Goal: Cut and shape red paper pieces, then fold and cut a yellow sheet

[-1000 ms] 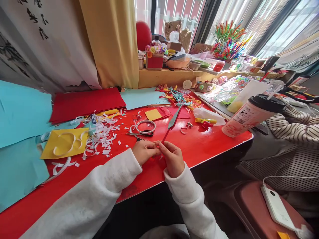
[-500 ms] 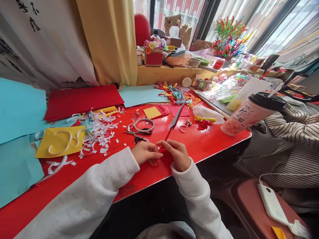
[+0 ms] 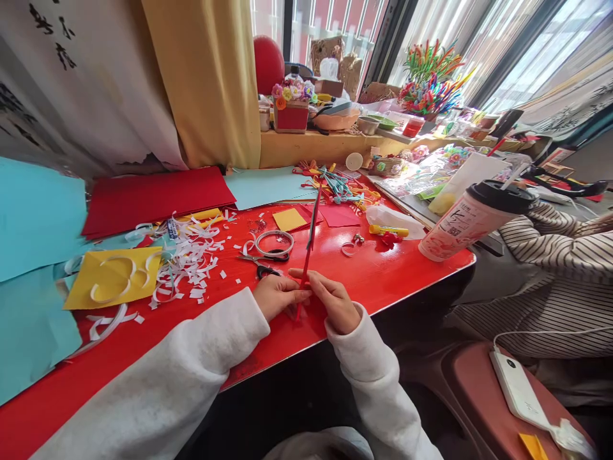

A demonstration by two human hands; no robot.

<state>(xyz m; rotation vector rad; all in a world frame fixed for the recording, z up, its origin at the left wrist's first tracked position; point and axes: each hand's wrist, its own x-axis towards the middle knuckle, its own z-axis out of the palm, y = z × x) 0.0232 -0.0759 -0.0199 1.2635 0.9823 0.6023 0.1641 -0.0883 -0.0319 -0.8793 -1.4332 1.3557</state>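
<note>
Pinching the red strip [image 3: 306, 263] low down above the table [image 3: 383, 279], the left hand [image 3: 278, 296] apparently steadies it near-upright, while the right hand's [image 3: 337, 302] fingers extend alongside, their grip unclear.

Bright daylight comes through the tall, dark-framed glass windows [image 3: 357, 29] at top centre and right, bleaching the crinkled clear plastic sheeting [image 3: 410, 168] with glare. The glossy red tabletop [image 3: 378, 271] carries a soft sheen — below its edge, all sinks into near-black shadow. Wide-angle stretch leans the pale pink paper cup [image 3: 449, 225]; the outer edges soften, while the slim red strip [image 3: 305, 265] is fairly clear.
</note>
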